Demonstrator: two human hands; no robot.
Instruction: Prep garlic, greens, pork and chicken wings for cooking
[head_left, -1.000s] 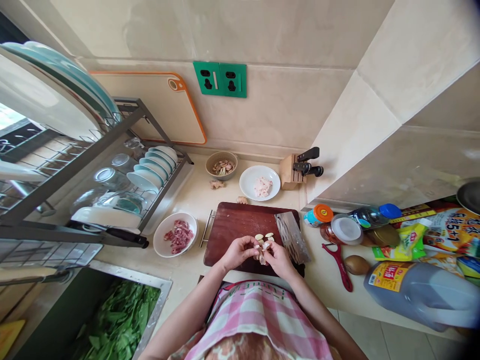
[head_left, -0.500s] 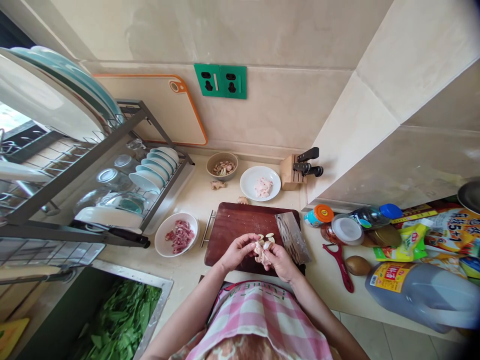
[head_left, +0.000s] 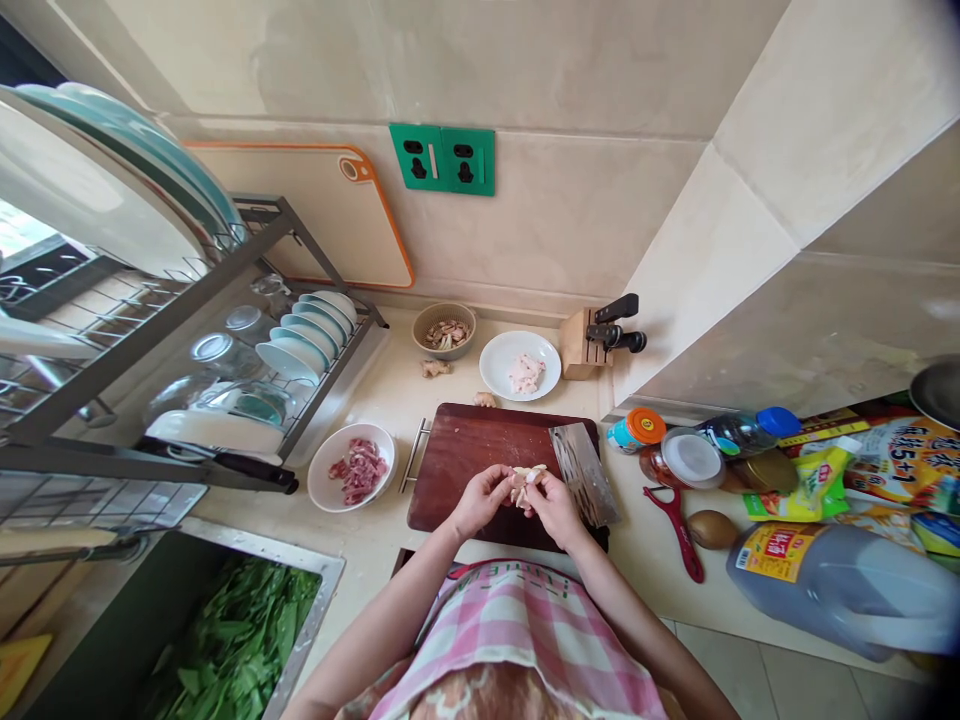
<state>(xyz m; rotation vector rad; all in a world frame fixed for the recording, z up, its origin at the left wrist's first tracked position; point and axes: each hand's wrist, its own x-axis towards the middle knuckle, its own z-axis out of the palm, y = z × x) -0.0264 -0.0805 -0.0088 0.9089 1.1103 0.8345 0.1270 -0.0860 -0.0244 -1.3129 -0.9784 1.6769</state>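
Dark reddish wood shows around the hands: a cutting board (head_left: pixel 450 440) lies on the counter (head_left: pixel 390 400), and all the work happens just above its near half. The left hand (head_left: pixel 480 500) and the right hand (head_left: pixel 555 508) meet there, each closed in a narrow pinch on a pale knobbly piece (head_left: pixel 524 483) held between them, off the board's surface. It looks like a garlic clove, though the fingers hide much of it and the view is too small to be sure.

A broad cleaver (head_left: pixel 583 475) lies along the board's right side, its blade partly on the wood. Left of the board sits a white bowl (head_left: pixel 319 480) of sliced meat (head_left: pixel 358 470). Beyond the board are a white plate (head_left: pixel 496 365) of pale chopped meat (head_left: pixel 526 373), a woven bowl (head_left: pixel 444 315), a knob of ginger (head_left: pixel 436 368) and a wooden knife block (head_left: pixel 574 345). Right of the board, a red peeler (head_left: pixel 677 530) lies near a kiwi fruit (head_left: pixel 712 529) and a large jug of oil (head_left: pixel 832 590). Leafy greens (head_left: pixel 240 620) fill a sink to the board's near left.
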